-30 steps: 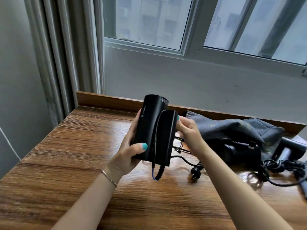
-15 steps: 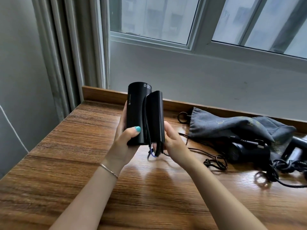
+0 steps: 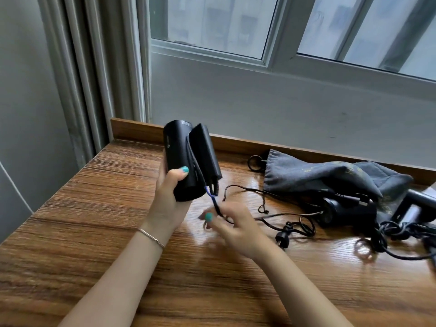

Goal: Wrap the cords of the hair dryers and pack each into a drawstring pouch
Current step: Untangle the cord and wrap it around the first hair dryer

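I saw the wooden table (image 3: 94,232) run to a raised lip along its far edge, with the wall and window (image 3: 212,24) just beyond; its left edge dropped off beside the curtain (image 3: 89,79). The near half of the tabletop lay bare on both sides of my arms.

My left hand (image 3: 169,192) gripped the folded black hair dryer (image 3: 186,159), held upright above the table's middle, thumb curled across the barrel. My right hand (image 3: 232,225), blurred, pinched the cord (image 3: 213,201) where it left the handle's lower end, just below the dryer. The cord trailed right across the table to its plug (image 3: 282,239).

The grey drawstring pouch (image 3: 313,175) lay on its side against the far lip, mouth to the left, its drawstring loop (image 3: 256,162) beside it. More grey cloth lay behind it; I could not tell whether that was a second pouch or what any held.

I counted three dryers: the one in hand, a second dryer (image 3: 342,208) lying against the pouch, and a third dryer (image 3: 415,206) at the right edge, partly cut off, with a tangled cord (image 3: 396,234) in front of it.
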Tool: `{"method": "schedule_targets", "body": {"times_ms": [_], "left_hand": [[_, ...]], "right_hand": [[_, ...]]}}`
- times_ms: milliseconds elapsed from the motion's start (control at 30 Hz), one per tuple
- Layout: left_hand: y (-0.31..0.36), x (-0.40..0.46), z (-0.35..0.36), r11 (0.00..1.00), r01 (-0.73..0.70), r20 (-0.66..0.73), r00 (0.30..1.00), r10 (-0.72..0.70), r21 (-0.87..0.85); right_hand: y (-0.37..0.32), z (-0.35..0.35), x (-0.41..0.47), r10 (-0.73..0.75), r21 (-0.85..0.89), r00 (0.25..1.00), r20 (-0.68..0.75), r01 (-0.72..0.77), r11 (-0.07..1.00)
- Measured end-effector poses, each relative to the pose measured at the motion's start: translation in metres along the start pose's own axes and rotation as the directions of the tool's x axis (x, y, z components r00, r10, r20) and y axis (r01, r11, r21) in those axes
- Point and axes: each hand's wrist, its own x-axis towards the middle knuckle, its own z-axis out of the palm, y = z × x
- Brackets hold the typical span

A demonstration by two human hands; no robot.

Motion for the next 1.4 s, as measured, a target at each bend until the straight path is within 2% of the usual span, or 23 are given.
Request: {"method": "schedule_targets", "body": {"times_ms": [33,133,200,267,300,367,400,500,600,833,1000,1133,1233,1333,1400], "left_hand": [[0.002,0.001,-0.003,1.000,-0.003,-0.027,1.000,0.003,0.004],[0.006,0.003,-0.007,0.990,-0.080,-0.073,0.993,0.089,0.117],[0.005,0.004,-0.008,0.975,-0.104,-0.082,0.989,0.122,0.199],[0.004,0.004,-0.011,0.957,-0.110,-0.108,0.984,0.144,0.270],[0.004,0.004,-0.012,0.941,-0.113,-0.119,0.980,0.158,0.319],[0.003,0.004,-0.012,0.893,-0.120,-0.124,0.974,0.191,0.433],[0.002,0.004,-0.011,0.869,-0.120,-0.118,0.973,0.200,0.480],[-0.002,0.002,-0.007,0.789,-0.126,-0.065,0.977,0.205,0.602],[-0.005,0.000,-0.006,0.683,-0.155,0.033,0.981,0.189,0.714],[-0.008,-0.007,0.006,0.604,-0.174,0.138,0.985,0.106,0.778],[-0.007,-0.008,0.008,0.641,-0.168,0.195,0.980,0.029,0.749],[-0.005,-0.009,0.005,0.660,-0.152,0.222,0.975,-0.023,0.736],[-0.004,-0.011,0.002,0.680,-0.157,0.259,0.965,-0.051,0.716],[-0.002,-0.014,0.006,0.717,-0.164,0.291,0.955,-0.056,0.677],[-0.002,-0.016,0.008,0.744,-0.161,0.300,0.952,-0.056,0.649]], "right_hand": [[0.002,0.002,-0.004,-0.006,-0.038,1.000,0.019,0.007,0.999],[0.002,0.007,-0.013,0.040,0.001,0.998,0.054,-0.040,0.999],[-0.003,0.011,-0.016,0.049,-0.084,0.996,0.081,-0.042,0.996],[-0.007,0.012,-0.020,0.058,-0.234,0.994,0.097,-0.034,0.972],[-0.007,0.012,-0.022,0.033,-0.362,0.996,0.083,0.000,0.932],[-0.004,0.006,-0.028,-0.098,-0.618,0.995,0.030,0.095,0.780],[-0.003,0.003,-0.030,-0.125,-0.676,0.992,0.028,0.110,0.729],[-0.003,-0.007,-0.030,-0.153,-0.667,0.988,0.035,0.137,0.732],[-0.014,-0.022,-0.027,-0.236,-0.643,0.969,-0.077,0.133,0.754],[-0.038,-0.066,-0.003,-0.356,-0.703,0.879,-0.318,0.033,0.710],[-0.047,-0.088,0.031,-0.352,-0.657,0.838,-0.417,-0.011,0.754],[-0.043,-0.096,0.057,-0.232,-0.627,0.882,-0.409,-0.087,0.774],[-0.036,-0.101,0.071,-0.153,-0.581,0.887,-0.436,-0.148,0.801],[-0.033,-0.107,0.077,-0.102,-0.520,0.856,-0.506,-0.209,0.828],[-0.032,-0.112,0.078,-0.039,-0.415,0.819,-0.573,-0.249,0.875]]}}
